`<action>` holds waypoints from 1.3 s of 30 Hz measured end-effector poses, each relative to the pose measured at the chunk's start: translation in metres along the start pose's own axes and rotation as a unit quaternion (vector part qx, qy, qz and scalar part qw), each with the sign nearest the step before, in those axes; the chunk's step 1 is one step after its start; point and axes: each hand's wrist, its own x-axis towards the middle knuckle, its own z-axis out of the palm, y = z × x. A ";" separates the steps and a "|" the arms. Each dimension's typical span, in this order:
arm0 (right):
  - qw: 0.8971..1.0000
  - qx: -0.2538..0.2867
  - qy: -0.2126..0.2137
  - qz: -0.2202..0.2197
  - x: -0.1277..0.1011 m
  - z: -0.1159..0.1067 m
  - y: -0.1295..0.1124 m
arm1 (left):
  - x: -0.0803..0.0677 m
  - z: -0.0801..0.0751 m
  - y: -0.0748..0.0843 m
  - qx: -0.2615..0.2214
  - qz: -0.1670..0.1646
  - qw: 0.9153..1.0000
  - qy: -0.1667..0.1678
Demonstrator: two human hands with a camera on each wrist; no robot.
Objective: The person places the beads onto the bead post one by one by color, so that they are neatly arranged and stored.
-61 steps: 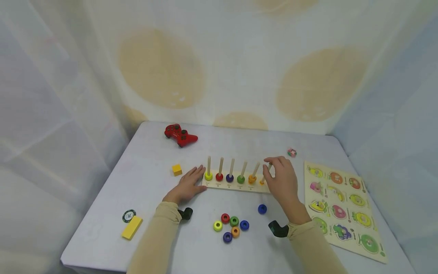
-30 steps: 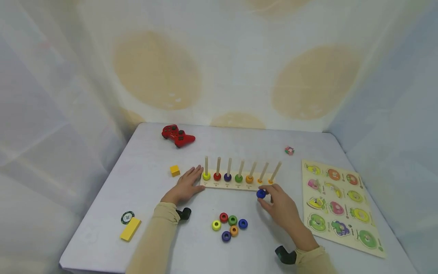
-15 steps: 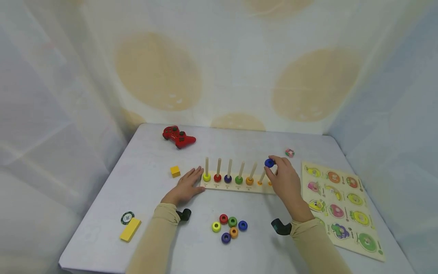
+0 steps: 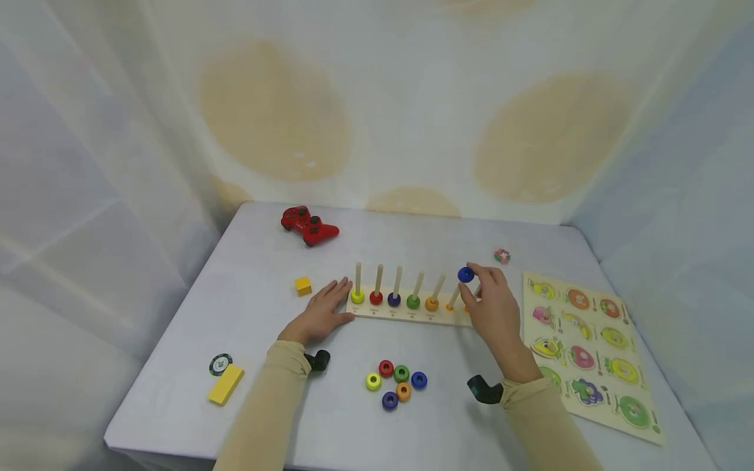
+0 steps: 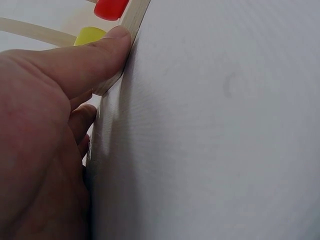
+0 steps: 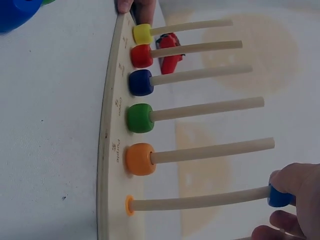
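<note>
Blue ring (image 4: pixel 466 275): right of centre in the head view, pinched at the top of the sixth peg (image 6: pixel 200 201); in the right wrist view, lower right, the peg tip just enters its hole.
How it should handle: judged a small, light, rigid wooden ring with a smooth painted face, so it may slip from a loose pinch; best taken by the outer rim with the hole left free.
Right hand (image 4: pixel 493 302): thumb and fingers curled round the ring's rim, clamped on it above the right part of the peg board (image 4: pixel 406 314).
Left hand (image 4: pixel 321 313): flat on the worktop (image 4: pixel 265 392), fingers straight and spread, holding nothing; in the left wrist view the thumb (image 5: pixel 95 55) presses the board's left end, beside the yellow ring (image 5: pixel 90 36).
On the pegs: five rings, yellow, red, dark blue, green, orange, one at each base.
Loose rings (image 4: pixel 396 383): six clustered at lower centre of the head view, well apart from both hands.
</note>
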 end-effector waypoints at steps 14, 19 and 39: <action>0.999 -0.029 -0.041 0.011 0.001 -0.002 0.002 | -0.003 0.002 0.001 -0.004 -0.004 1.000 -0.009; 0.999 -0.024 -0.043 0.013 -0.002 -0.003 0.001 | -0.005 0.004 0.001 0.000 -0.007 1.000 -0.013; 0.965 -0.010 -0.148 -0.215 -0.119 0.075 -0.061 | -0.006 0.001 -0.001 0.002 0.020 1.000 -0.001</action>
